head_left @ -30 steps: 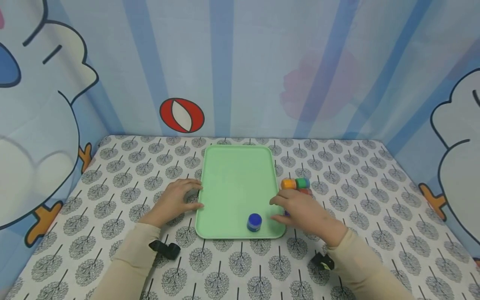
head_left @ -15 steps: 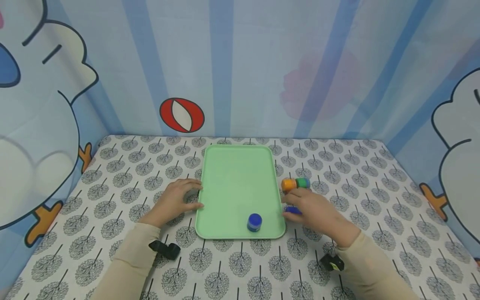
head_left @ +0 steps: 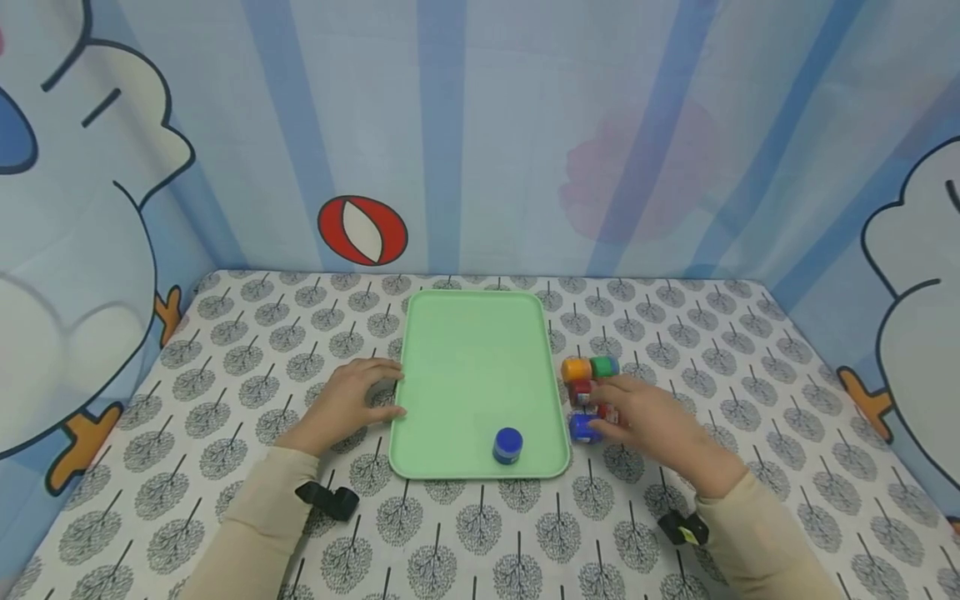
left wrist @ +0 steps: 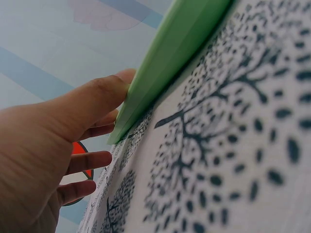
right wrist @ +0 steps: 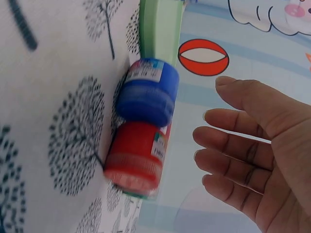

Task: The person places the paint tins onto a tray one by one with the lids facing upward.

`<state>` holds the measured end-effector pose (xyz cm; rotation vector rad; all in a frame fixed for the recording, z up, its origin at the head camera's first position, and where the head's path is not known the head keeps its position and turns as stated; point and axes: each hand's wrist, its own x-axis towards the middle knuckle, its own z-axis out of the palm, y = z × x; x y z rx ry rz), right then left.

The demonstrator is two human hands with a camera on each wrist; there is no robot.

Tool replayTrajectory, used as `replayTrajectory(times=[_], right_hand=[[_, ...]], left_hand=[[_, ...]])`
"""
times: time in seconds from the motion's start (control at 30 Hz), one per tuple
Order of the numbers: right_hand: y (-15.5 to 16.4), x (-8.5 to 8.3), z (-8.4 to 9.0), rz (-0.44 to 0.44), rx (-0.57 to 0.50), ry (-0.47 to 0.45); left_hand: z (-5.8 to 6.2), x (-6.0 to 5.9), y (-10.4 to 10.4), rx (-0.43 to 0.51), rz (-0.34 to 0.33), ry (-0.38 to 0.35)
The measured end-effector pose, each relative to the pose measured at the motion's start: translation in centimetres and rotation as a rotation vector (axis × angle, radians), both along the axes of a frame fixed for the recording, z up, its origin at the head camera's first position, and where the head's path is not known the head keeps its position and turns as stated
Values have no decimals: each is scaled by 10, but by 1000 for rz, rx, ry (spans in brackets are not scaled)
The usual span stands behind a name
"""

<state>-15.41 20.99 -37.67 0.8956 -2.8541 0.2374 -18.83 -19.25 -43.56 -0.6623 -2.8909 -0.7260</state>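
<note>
My left hand (head_left: 349, 402) rests at the left rim of the light green tray (head_left: 480, 350), its thumb and fingertips touching the edge. The left wrist view shows the thumb on the tray wall (left wrist: 160, 73) and loose, extended fingers. A small blue paint jar (head_left: 507, 446) stands upright in the tray near its front right corner. Just right of the tray, my right hand (head_left: 645, 417) hovers above a group of jars, holding nothing, its fingers relaxed. Beneath and beside it lie a blue jar (right wrist: 148, 92) and a red jar (right wrist: 137, 158), touching each other.
Behind the right hand, an orange jar (head_left: 577, 370) and a green jar (head_left: 603, 367) lie end to end. Another red jar (head_left: 581, 392) is close to them. A tree-patterned cloth (head_left: 720, 383) covers the table, and a printed curtain (head_left: 510, 142) hangs behind.
My right hand has drawn back to the right from over the tray's edge, uncovering the blue and red jars. The left hand and the blue jar in the tray have stayed put.
</note>
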Motion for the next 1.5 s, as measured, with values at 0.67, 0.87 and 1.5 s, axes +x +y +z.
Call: replayTrajectory(times=[0.67,0.87,1.5], right_hand=[[27,-3,-7,-103,18,-49],[31,-5,-11,-113,23,-70],[34,-11,-23,-123,38,-129]], left_hand=[[2,1,-1,5,-4,-1],[2,2,-1,6,-1,0],[0,0,-1,3,-6,3]])
